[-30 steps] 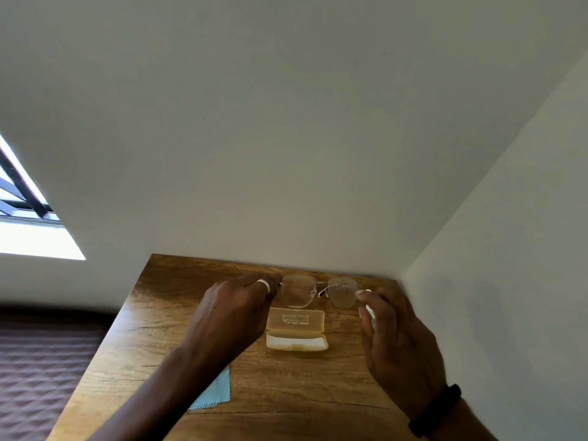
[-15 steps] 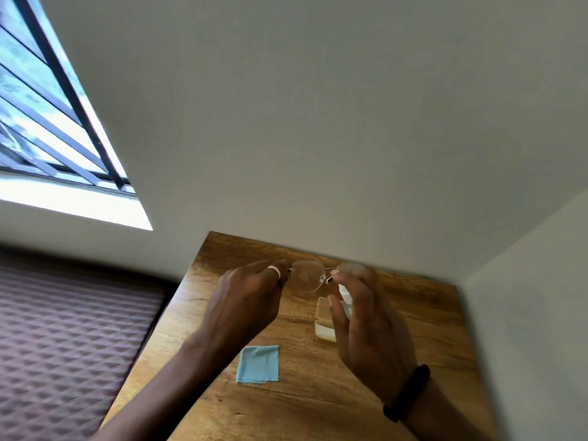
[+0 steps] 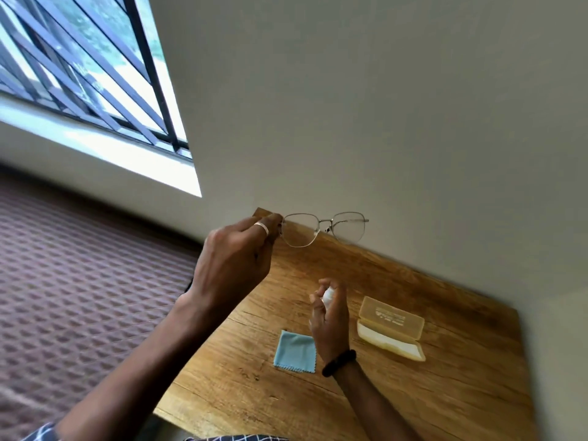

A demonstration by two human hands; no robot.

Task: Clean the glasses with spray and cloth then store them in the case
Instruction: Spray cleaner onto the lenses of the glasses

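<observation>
Because the wiping step is judged to come after spraying, the blue cloth [image 3: 296, 351] is left flat on the table [image 3: 445, 393], nearest the body and just beside the right wrist. The right hand [image 3: 329, 319] is closed around a small white spray bottle [image 3: 328, 296], with a finger set on top, apparently so the nozzle can be aimed upward. To its right, the case [image 3: 391, 327] is kept open on the table, ready for storage. Farthest away, the glasses [image 3: 323, 229] are held above the table's far edge by the left hand [image 3: 235, 259], pinched at one end of the frame, so that both lenses are left exposed.
</observation>
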